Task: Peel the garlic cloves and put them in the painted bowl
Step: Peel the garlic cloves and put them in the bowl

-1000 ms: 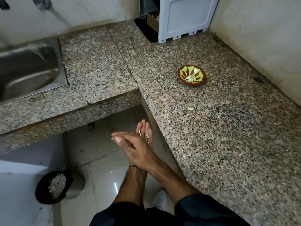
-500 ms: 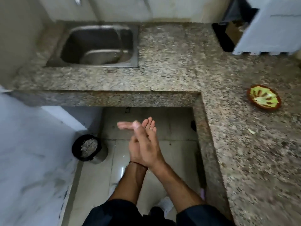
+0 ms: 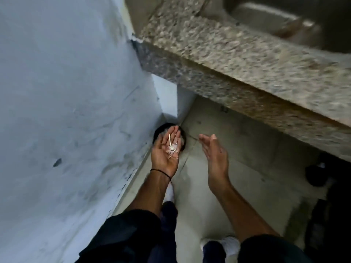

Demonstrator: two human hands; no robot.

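The left hand [image 3: 163, 157] was held palm up, its grip wide with the fingers straight and close together, carrying a small heap of papery garlic skins [image 3: 172, 149] and one thin pale stalk on the palm. A black cord [image 3: 161, 171] circled the left wrist. At 12 o'clock of that hand, a round black bin [image 3: 157, 133] stood on the floor [image 3: 243, 160] against the wall [image 3: 66, 111], partly covered by the fingers. The right hand [image 3: 216, 156] was at 3 o'clock of the left hand, apart from it, edge-on, its grip wide and holding nothing. The speckled stone bench [image 3: 228, 59] ran across the 1 o'clock area, with a steel sink [image 3: 284, 18] set in it.
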